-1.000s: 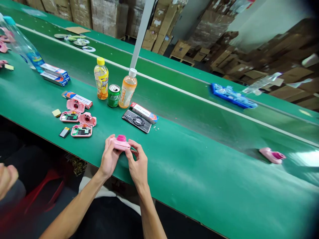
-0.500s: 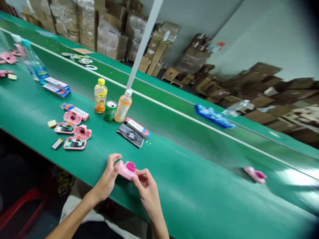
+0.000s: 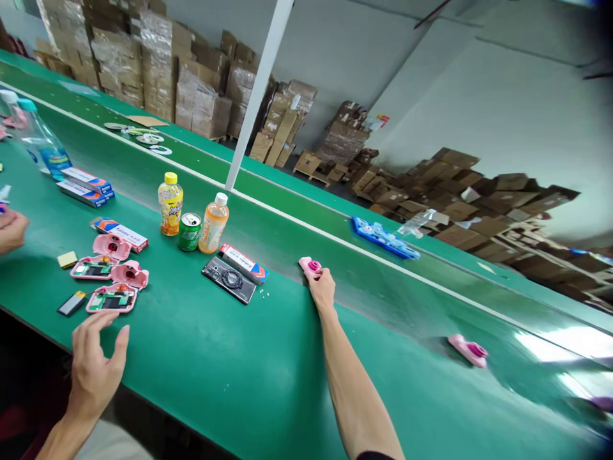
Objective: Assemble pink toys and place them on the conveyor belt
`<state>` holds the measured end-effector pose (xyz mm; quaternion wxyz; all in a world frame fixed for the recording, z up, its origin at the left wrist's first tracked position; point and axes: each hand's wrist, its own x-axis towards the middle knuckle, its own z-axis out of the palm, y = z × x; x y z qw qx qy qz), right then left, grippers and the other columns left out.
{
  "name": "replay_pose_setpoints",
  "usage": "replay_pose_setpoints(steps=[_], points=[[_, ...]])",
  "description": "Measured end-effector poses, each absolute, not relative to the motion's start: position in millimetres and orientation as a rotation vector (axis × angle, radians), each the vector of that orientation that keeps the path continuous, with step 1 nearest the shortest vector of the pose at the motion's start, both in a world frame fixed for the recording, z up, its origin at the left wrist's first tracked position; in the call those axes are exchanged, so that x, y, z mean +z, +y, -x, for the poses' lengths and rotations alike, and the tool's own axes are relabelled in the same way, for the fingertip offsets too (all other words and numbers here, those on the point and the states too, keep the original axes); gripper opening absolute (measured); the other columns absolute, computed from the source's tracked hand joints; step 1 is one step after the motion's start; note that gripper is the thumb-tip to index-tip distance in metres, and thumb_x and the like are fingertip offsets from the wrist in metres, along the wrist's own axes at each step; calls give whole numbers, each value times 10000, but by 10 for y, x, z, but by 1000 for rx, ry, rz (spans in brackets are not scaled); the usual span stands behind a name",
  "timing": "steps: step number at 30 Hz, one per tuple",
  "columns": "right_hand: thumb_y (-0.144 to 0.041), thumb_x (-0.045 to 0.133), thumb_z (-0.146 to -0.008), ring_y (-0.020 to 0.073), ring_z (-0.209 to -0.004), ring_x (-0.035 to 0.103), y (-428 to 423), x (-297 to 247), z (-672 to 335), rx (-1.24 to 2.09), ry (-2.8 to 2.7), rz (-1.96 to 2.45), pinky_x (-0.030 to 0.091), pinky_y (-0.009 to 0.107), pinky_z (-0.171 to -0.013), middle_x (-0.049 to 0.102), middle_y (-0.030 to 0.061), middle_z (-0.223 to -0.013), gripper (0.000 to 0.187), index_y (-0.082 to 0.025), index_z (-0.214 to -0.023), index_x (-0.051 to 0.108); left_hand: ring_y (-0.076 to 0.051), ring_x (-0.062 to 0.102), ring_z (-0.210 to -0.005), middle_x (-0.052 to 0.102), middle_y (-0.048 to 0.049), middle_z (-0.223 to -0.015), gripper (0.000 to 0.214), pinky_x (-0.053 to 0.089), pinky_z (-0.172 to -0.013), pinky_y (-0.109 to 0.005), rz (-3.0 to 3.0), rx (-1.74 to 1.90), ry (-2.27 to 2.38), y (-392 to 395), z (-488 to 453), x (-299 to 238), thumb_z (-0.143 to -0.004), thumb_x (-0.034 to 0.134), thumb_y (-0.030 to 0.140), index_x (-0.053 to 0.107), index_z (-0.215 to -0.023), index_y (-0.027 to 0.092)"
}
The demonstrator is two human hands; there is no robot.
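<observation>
Reporting a pink plastic toy camera with magenta lens ring (image 3: 311, 266) under the right hand (image 3: 320, 287), on the green conveyor belt (image 3: 282, 358) just beside its white centre line. Fingers hide most of the camera body; whether they truly grip it cannot be told. The left hand (image 3: 93, 361) is open, fingers spread, holding nothing, near a pink camera shell with exposed circuit board (image 3: 111, 298). A co-worker's hand (image 3: 9, 230), cut off by the frame edge, lies farther left.
</observation>
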<state>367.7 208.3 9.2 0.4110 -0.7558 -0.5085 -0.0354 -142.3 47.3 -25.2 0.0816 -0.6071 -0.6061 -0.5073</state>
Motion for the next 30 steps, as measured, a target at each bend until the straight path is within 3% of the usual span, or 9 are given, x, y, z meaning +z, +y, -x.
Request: replay_pose_setpoints(steps=[3, 5, 10, 14, 24, 30], points=[[-549, 589, -962, 344, -1249, 543, 2000, -2, -3574, -175, -1427, 1763, 435, 592, -1064, 588, 193, -1329, 507, -132, -1251, 604, -330, 612, -1063, 659, -173, -1103, 298, 487, -970, -503, 1805, -1413, -1784, 483, 1336, -278, -992, 553, 389, 597, -1157, 145], [-599, 540, -960, 358, -1247, 549, 1865, -90, -3409, -152, -1598, 1645, 440, 594, -1069, 611, 220, -1306, 566, -134, -1275, 604, -334, 614, -1057, 664, -169, -1092, 247, 482, -966, -503, 1849, -1371, -1782, 486, 1298, -276, -993, 555, 356, 603, -1131, 157], [-517, 528, -1003, 278, -1235, 597, 1789, -233, -2862, 4, -1968, 1401, 497, 495, -1083, 664, 133, -1319, 505, -228, -1415, 573, -331, 622, -1011, 671, -167, -1052, 160, 481, -941, -497, 1942, -1363, -1744, 501, 1307, -251, -987, 565, 299, 621, -1048, 162], [-435, 496, -1039, 260, -1244, 613, 1944, -234, -2709, 71, -2094, 1316, 521, 476, -1080, 665, 101, -1345, 382, -279, -1345, 663, -315, 624, -980, 674, -153, -1014, 136, 483, -921, -477, 1953, -1366, -1750, 496, 1310, -244, -988, 567, 273, 630, -1022, 158], [-327, 559, -1019, 262, -1242, 620, 1883, -242, -2724, 138, -2146, 1318, 542, 487, -1053, 628, 117, -1376, 312, -316, -1295, 703, -239, 647, -874, 680, -77, -947, 65, 506, -885, -394, 1991, -1405, -1812, 464, 1287, -250, -986, 573, 235, 628, -1004, 204], [-330, 463, -1056, 240, -1287, 611, 1911, -215, -2722, 207, -2119, 1369, 510, 456, -1094, 642, 117, -1394, 355, -263, -1331, 678, -235, 652, -831, 684, -69, -926, 92, 502, -850, -384, 1973, -1366, -1852, 435, 1288, -253, -998, 557, 263, 632, -1004, 211]])
